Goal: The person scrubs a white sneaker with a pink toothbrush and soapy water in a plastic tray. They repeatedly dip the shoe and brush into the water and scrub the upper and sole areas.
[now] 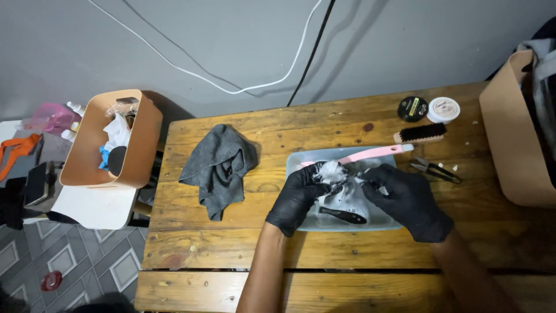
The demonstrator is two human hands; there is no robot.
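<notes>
Gloves on both hands, black. I see my left hand point(296, 198) clenched around a soapy white item point(331, 171) over the tray point(301, 159); what the item is, I cannot tell under the foam. My right hand point(409, 200) pinches its other end, fingers curled in on it. The item's long axis runs roughly left to right between the two hands, just above the tray's water.

A pink brush point(376, 153) lies across the tray's far rim, long axis left to right, handle end pointing right and slightly away from me. A black brush point(343, 215) sits in the tray, pointing right and toward me.

Grey cloth point(219, 167) lies crumpled left of the tray. Beyond the tray: wooden brush point(420, 134), two round tins point(428, 108), snips point(435, 169). All rests on the wooden table point(231, 255).
</notes>
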